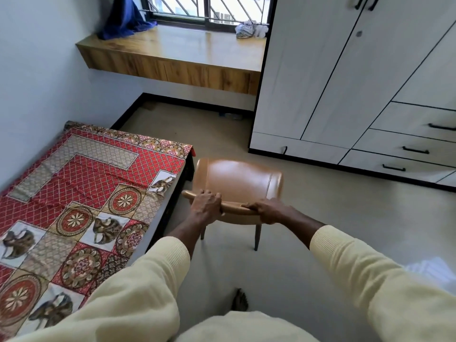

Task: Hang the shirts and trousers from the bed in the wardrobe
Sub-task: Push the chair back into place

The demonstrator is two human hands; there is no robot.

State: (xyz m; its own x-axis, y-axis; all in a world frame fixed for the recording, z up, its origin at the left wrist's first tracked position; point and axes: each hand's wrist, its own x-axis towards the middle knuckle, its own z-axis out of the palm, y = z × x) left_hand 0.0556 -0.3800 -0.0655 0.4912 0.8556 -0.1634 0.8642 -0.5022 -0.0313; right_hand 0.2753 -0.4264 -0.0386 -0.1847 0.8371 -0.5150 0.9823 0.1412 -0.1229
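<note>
A tan leather chair (237, 181) stands on the floor just off the foot corner of the bed (81, 193). My left hand (206, 206) and my right hand (270, 211) both grip the top of its backrest. The bed is covered with a red patterned sheet, and no shirts or trousers show on the visible part of it. The white wardrobe (345, 77) stands at the right with its doors shut.
A wooden window ledge (187, 48) runs along the far wall, with blue cloth (125, 21) at its left end and a crumpled white cloth (249, 29) at its right. Wardrobe drawers (414, 144) are shut. My bare foot (239, 301) is on the beige floor. Something white (434, 270) lies at the right edge.
</note>
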